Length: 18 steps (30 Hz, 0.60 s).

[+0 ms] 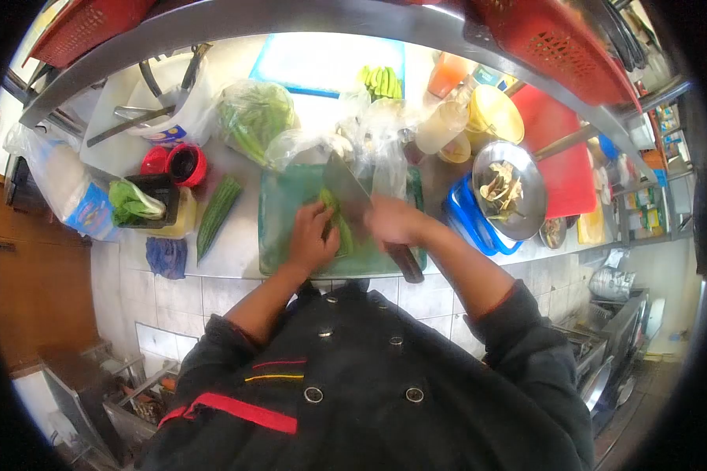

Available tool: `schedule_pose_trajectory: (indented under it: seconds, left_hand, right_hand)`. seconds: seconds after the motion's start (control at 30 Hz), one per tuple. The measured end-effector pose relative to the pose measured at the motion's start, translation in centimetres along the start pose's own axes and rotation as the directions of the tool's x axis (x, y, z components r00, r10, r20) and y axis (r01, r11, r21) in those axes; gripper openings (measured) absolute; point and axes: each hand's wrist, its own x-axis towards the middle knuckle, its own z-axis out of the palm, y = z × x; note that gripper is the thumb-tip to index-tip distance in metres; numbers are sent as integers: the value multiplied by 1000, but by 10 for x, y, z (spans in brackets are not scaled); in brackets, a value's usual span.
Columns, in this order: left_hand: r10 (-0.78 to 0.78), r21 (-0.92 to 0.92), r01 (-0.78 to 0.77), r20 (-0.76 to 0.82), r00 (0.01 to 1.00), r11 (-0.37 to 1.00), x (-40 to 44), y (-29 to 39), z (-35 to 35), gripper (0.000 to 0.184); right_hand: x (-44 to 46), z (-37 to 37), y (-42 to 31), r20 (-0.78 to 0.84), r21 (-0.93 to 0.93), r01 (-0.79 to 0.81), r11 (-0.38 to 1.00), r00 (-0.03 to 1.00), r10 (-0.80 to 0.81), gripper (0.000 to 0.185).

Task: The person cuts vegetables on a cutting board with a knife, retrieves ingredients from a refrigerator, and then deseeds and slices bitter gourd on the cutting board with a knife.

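Observation:
On the green cutting board (279,235) lies a green vegetable piece (343,234). My left hand (313,235) rests on it with bent fingers pressed against its left side. My right hand (393,220) is closed round a large knife (346,184); the dark handle sticks out below the hand, and the broad blade points up and left, just right of the vegetable. Whether the blade touches the vegetable is not clear. Clear plastic bags (369,141) lie along the board's far edge.
A long ridged green gourd (219,212) and leafy greens (137,202) in a container lie left. Bagged greens (255,114) sit behind. To the right are a metal bowl (530,212), blue container (463,224) and red board (554,157). A metal shelf rail (291,25) crosses above.

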Motion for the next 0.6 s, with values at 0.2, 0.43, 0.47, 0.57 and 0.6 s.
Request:
schedule_pose_trajectory:
  seconds: [0.2,0.43,0.47,0.57,0.6]
  left_hand:
    - [-3,33,4,-33,999,999,-6,-5,6,39]
    - [57,-19,-57,-4,998,998,0,-6,4,38]
    - [18,-9,-18,28,999,1000,0,-3,1,39]
    - [7,-15,-6,37,999,1000,-2,-2,1,40]
    - [43,-27,-43,-1,999,999,-3,-3,2,40]
  right_hand:
    - [6,20,-5,-49,18,-76,997,996,77,29]
    - [10,42,37,-166,-103,117,988,977,-133,32]
    - [-2,41,24,-159,-97,113,989,979,-128,32]
    - [-17,43,9,-126,13,-10,1000,992,12,34]
    - [-1,51,19,-162,-138,56,989,984,-78,35]
